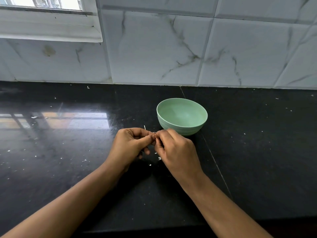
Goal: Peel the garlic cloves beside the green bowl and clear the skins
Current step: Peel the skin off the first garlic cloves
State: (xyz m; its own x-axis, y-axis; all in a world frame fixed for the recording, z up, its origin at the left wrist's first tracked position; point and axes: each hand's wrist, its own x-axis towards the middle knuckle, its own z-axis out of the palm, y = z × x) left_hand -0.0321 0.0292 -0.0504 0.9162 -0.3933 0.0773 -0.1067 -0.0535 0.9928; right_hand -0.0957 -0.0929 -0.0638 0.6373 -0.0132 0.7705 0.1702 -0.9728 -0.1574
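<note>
Black countertop [68, 169], marble-veined wall tiles [154, 48], window frame [51, 26].

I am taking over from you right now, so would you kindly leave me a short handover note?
Left hand and right hand both pinch a small garlic piece, mostly hidden, just in front of the green bowl.
The bowl looks empty; no other cloves are in view.
Peeling is underway: skin flakes lie scattered on the black counter.
Left to do: finish this peel and clear the skins.

Bare left forearm [68, 200] and left hand [130, 143], bare right forearm [223, 203] and right hand [176, 148], uncovered throughout.
</note>
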